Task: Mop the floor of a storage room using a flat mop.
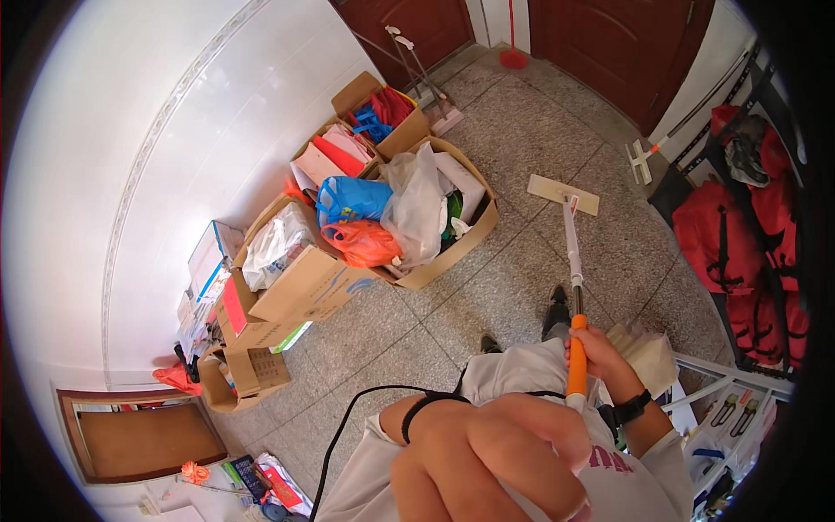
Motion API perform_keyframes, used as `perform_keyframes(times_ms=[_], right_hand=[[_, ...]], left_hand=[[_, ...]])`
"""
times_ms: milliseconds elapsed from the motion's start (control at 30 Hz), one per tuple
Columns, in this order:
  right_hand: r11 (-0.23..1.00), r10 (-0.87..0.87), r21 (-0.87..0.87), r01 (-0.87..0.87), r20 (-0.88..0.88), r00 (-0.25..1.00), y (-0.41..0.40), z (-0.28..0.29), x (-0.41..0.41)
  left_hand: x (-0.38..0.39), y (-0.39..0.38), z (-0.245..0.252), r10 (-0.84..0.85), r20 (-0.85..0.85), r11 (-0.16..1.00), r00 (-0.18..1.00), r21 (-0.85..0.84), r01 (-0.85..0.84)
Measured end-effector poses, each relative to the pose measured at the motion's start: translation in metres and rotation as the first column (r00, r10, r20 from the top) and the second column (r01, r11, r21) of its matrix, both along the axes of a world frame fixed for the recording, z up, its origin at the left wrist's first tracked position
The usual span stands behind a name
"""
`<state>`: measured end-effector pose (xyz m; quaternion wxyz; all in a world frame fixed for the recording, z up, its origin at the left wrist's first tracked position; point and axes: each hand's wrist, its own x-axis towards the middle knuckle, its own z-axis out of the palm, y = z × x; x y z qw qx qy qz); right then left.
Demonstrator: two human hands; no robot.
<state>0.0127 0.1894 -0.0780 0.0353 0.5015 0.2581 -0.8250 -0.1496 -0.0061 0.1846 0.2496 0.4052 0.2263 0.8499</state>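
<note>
A flat mop runs from my body out over the speckled stone floor. Its pale rectangular head (563, 194) lies on the tiles beyond my shoes, and its pole (573, 254) leads back to an orange grip (578, 355). My right hand (590, 352) or left cannot be confused: the hand with the black wristwatch closes round the orange grip. Close to the camera, my left hand (489, 450), with a black band at the wrist, is curled near the white upper end of the pole; its fingers hide what they hold.
Cardboard boxes (450, 271) with plastic bags stand along the left wall. Red bags (717, 241) fill a rack at the right. A second flat mop (640, 162) leans by the dark red door (620, 52), near a red broom (513, 59). A metal-framed shelf (730, 376) is close at my right.
</note>
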Motion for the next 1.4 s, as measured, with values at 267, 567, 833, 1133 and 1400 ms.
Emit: perform_keyframes(times_ms=[267, 567, 833, 1133, 1400], right_hand=[[1.0, 0.021, 0.021, -0.021, 0.014, 1.0, -0.002, 0.003, -0.002], [1.0, -0.001, 0.009, 0.001, 0.016, 1.0, -0.002, -0.001, 0.0], [1.0, 0.011, 0.027, -0.011, 0.027, 1.0, -0.002, 0.007, -0.003], [0.999, 0.014, 0.036, -0.015, 0.026, 1.0, -0.002, 0.006, 0.0], [1.0, -0.024, -0.007, 0.023, -0.006, 1.0, -0.001, -0.004, 0.002]], left_hand=[[-0.002, 0.051, 0.026, 0.087, 0.044, 0.996, 0.995, 0.032, -0.089], [-0.016, 0.079, 0.026, 0.063, -0.272, 0.893, 0.96, 0.445, 0.067], [-0.006, 0.077, 0.033, 0.039, -0.182, 0.926, 0.983, 0.376, 0.033], [-0.005, 0.079, 0.028, 0.037, -0.181, 0.907, 0.983, 0.419, 0.042], [0.002, 0.086, 0.028, -0.055, -0.142, 0.887, 0.988, 0.448, 0.113]])
